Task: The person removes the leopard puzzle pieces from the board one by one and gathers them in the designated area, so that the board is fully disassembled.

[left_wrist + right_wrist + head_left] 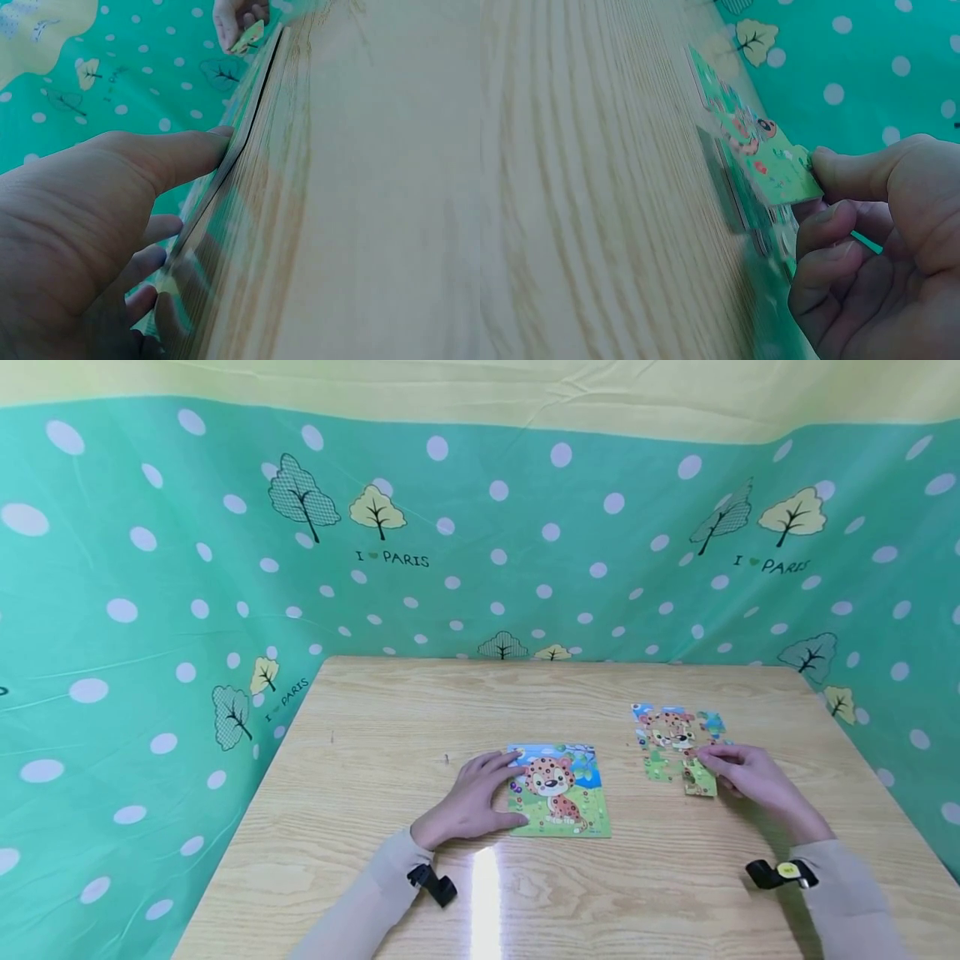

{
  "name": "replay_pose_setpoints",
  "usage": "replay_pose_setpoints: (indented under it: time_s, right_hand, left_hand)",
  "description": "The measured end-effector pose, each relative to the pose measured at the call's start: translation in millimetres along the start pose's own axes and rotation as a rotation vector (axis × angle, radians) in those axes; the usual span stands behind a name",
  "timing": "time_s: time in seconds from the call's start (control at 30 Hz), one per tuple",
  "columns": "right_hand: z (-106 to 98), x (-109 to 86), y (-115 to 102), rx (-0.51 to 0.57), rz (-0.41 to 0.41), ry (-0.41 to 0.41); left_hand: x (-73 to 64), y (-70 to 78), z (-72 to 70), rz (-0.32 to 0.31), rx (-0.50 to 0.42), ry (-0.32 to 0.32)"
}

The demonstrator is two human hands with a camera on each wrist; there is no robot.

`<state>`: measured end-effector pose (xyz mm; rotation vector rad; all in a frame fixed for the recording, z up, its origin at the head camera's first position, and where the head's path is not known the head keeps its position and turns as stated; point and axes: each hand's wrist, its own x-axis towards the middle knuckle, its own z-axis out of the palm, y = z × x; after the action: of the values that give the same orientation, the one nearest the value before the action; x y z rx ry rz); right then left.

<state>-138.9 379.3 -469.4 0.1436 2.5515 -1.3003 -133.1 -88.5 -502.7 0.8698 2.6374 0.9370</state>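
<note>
My left hand point(480, 797) rests at the left edge of a square leopard picture board point(558, 806), thumb and fingers spread over its side. In the left wrist view, the left thumb point(187, 157) lies on the board's edge. At the right, my right hand point(750, 772) pinches a green puzzle piece point(701, 779) printed with part of the leopard's body and tail. The right wrist view shows this piece point(761, 150) tilted and raised, held between thumb and fingers. Just behind it lies a partly assembled leopard puzzle point(663, 727), its lower right side partly hidden by the right hand.
Both the board and the puzzle lie on a wooden table point(390, 710). A green dotted curtain point(450, 585) encloses the table's back and sides. A small dark mark point(446, 758) shows left of the board. Light glares on the table near the front.
</note>
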Motion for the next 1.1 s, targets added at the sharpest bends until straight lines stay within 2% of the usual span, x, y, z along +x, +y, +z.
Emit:
replay_pose_setpoints:
  time_s: [0.33,0.53,0.73,1.1]
  right_hand:
    - [-19,-2.0,8,-0.012,0.042,0.034]
    - [-27,-1.1,21,-0.114,0.076,0.137]
    - [-27,1.5,33,-0.179,0.089,0.186]
    - [-27,0.1,36,-0.177,0.088,0.235]
  left_hand:
    - [0.0,-0.3,0.1,0.004,0.0,0.001]
    - [0.1,0.4,0.1,0.008,0.0,0.001]
    - [-1.3,1.7,-0.2,0.001,-0.001,-0.003]
    - [-0.3,-0.1,0.7,0.002,0.006,-0.002]
